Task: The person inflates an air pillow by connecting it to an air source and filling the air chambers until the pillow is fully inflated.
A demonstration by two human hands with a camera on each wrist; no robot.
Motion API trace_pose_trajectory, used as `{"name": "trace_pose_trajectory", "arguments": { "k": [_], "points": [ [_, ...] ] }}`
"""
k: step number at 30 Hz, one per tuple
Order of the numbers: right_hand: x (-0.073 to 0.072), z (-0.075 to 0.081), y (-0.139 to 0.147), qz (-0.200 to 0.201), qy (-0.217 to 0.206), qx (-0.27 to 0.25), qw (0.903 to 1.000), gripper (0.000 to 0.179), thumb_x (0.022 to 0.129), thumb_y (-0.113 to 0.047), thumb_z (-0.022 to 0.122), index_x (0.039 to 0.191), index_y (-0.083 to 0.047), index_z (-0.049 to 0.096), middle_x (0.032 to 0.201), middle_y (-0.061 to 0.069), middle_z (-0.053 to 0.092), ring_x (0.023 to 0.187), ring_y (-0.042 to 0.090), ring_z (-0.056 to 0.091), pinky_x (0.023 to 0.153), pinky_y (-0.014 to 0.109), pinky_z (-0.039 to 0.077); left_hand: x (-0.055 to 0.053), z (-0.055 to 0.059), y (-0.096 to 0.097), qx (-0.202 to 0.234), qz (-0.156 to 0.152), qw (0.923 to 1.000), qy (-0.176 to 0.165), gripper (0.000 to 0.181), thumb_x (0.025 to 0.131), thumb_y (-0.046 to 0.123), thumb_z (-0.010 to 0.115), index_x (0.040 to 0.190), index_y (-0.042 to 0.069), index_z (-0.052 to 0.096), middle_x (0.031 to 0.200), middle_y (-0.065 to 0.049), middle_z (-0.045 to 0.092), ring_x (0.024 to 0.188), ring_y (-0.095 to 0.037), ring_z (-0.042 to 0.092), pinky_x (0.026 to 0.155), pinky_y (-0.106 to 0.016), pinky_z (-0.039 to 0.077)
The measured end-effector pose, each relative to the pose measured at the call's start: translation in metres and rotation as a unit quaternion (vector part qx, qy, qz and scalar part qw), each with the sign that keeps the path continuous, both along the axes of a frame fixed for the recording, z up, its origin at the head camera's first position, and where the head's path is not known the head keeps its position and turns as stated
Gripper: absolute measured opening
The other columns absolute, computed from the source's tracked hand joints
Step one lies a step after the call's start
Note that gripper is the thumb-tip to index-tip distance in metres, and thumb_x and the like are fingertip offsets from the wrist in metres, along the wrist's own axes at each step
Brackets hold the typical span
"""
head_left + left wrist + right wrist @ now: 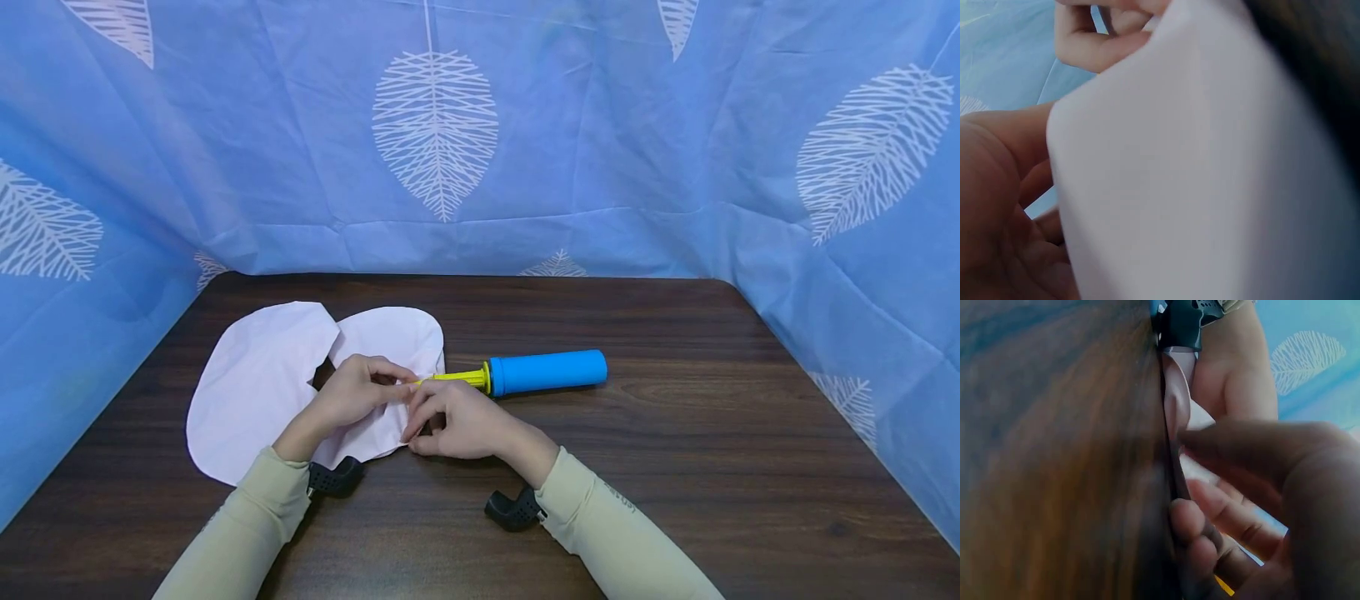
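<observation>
From the head view, you're working over the dark worktop [675, 433], with the pale sheet [255, 387] lying flat at the left, its two rounded lobes spreading under and beside your hands. Your left hand [348, 396] is crossing the sheet, thumb and index fingertips meeting by the tip of the yellow nozzle [467, 378]; whether those fingers are grasping it, I cannot tell. Your right hand [461, 421] is sitting just in front of the nozzle, its fingers pinching the sheet's near edge. The blue pump [551, 372] is lying to the right, the nozzle pointing left toward your fingers. Over to the left wrist view: the sheet is filling the middle, hiding your left fingertips. In the right wrist view, your right thumb is pressing on the sheet's edge, other fingers curling below, your left hand showing beyond.
</observation>
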State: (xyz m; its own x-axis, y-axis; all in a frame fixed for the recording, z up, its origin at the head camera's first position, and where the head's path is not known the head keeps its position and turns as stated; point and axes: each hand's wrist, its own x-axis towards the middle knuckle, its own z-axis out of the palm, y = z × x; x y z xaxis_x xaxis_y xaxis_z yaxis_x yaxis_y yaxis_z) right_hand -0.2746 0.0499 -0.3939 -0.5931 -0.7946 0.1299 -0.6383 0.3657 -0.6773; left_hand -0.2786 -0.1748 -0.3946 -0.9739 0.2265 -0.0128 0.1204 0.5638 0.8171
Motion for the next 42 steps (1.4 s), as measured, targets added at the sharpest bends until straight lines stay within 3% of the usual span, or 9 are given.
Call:
{"name": "trace_pose_trajectory", "arguments": {
  "k": [6, 14, 23, 33, 42],
  "points": [
    [0.006, 0.003, -0.006, 0.035, 0.002, 0.012, 0.9993, 0.021, 0.094, -0.017, 0.083, 0.114, -0.022, 0.086, 0.105, -0.004, 0.070, 0.068, -0.001, 0.051, 0.064, 0.018, 0.045, 0.000, -0.001, -0.001, 0.005, -0.003, 1.0000, 0.000, 0.022, 0.095, 0.016, 0.080, 0.116, 0.011, 0.085, 0.095, -0.005, 0.078, 0.081, -0.018, 0.056, 0.065, -0.025, 0.043],
    [0.012, 0.006, -0.010, 0.037, 0.022, 0.058, 0.9973, 0.013, 0.095, -0.023, 0.083, 0.105, -0.028, 0.089, 0.108, -0.012, 0.066, 0.084, 0.002, 0.054, 0.069, 0.020, 0.043, -0.001, 0.000, -0.003, 0.002, -0.005, 1.0000, 0.002, 0.022, 0.095, 0.017, 0.080, 0.116, 0.012, 0.085, 0.099, -0.005, 0.081, 0.080, -0.017, 0.057, 0.066, -0.024, 0.043],
    [0.011, 0.002, -0.009, 0.070, 0.025, 0.069, 0.9948, 0.020, 0.097, -0.031, 0.080, 0.117, -0.032, 0.085, 0.115, -0.012, 0.063, 0.090, 0.003, 0.055, 0.069, 0.020, 0.040, 0.000, 0.000, -0.002, -0.006, -0.001, 1.0000, -0.003, 0.026, 0.095, 0.027, 0.083, 0.116, 0.012, 0.085, 0.089, -0.003, 0.077, 0.079, -0.018, 0.056, 0.067, -0.026, 0.042],
    [0.005, 0.006, -0.001, 0.058, -0.006, 0.025, 0.9980, 0.013, 0.099, -0.018, 0.078, 0.109, -0.016, 0.087, 0.095, -0.007, 0.076, 0.078, 0.000, 0.055, 0.074, 0.019, 0.048, 0.001, 0.000, 0.000, 0.001, 0.007, 0.9999, -0.011, 0.026, 0.093, 0.026, 0.084, 0.116, 0.014, 0.085, 0.080, 0.001, 0.069, 0.072, -0.018, 0.055, 0.062, -0.025, 0.041],
    [0.010, 0.015, 0.029, 0.005, -0.036, 0.037, 0.9986, 0.009, 0.099, -0.024, 0.079, 0.104, -0.022, 0.087, 0.088, -0.016, 0.074, 0.075, 0.001, 0.060, 0.071, 0.021, 0.053, 0.002, -0.003, 0.001, 0.010, 0.015, 0.9995, -0.027, 0.028, 0.092, 0.027, 0.086, 0.116, 0.014, 0.085, 0.077, 0.000, 0.064, 0.068, -0.019, 0.053, 0.058, -0.024, 0.040]
  ]
}}
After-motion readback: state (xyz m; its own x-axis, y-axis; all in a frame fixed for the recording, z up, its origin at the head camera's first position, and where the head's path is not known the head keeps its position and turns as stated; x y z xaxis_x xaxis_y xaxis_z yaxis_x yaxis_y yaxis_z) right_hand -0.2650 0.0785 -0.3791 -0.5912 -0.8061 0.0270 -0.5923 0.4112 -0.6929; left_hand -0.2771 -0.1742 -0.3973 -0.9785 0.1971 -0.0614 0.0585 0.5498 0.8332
